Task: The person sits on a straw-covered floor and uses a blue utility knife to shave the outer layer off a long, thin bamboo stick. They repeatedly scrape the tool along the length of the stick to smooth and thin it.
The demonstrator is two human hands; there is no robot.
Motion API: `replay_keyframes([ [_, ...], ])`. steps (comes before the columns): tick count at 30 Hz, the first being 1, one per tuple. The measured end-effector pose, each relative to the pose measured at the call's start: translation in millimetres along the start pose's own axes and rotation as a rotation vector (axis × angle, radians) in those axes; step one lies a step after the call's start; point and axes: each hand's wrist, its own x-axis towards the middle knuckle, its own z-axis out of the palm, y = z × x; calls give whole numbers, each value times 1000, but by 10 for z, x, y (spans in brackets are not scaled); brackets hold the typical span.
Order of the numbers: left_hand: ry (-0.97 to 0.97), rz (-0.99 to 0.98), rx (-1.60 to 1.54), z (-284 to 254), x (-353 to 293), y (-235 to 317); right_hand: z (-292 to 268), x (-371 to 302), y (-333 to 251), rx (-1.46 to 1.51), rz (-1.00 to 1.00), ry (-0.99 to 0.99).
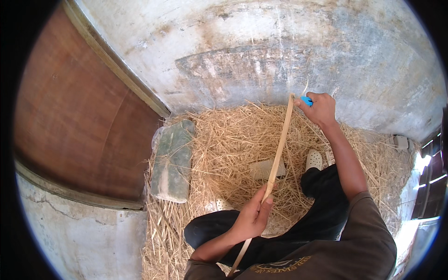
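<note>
A long, pale bamboo strip (281,142) slants up from my lap toward the wall. My left hand (252,215) is closed around its lower part, fingers and thumb wrapped on it. At the strip's far end, my right hand (322,109) grips a small blue-handled tool (306,100) against the strip. The tool's working edge is too small to make out. A thin, pale curled shaving (306,86) sticks up just above the tool. The strip's near end runs under my left wrist toward my body.
Straw and loose shavings (224,140) cover the floor around my legs. A flat block (263,169) lies in the straw between my feet. To the left is a worn greenish slab-shaped bundle (173,161) beside a brown door panel (84,112). A stained wall (261,60) stands close ahead.
</note>
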Motion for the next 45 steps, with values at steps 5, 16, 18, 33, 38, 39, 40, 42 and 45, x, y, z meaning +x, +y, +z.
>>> replay_keyframes([
  [5,-131,14,42,31,-29,28,101,276,496,-94,384,-31],
  [16,89,18,-100,-111,197,-12,-201,-611,-637,285,-316,-265],
  [18,78,54,-67,-162,188,-60,-143,-653,-665,297,-412,-238],
  [33,43,-94,-320,-224,151,-14,-64,-690,-741,285,-428,-183],
  [38,49,-143,-483,-211,206,1,-10,-547,-672,218,-411,-145],
  [39,68,-142,-461,-182,214,-17,29,-540,-669,211,-423,-117],
  [40,87,-140,-438,-164,214,-35,67,-506,-637,167,-355,-108],
  [42,43,-128,-439,-156,161,-91,109,-402,-505,77,-216,-95],
  [45,0,-136,-436,-178,113,-80,81,-263,-362,33,-188,-88],
])
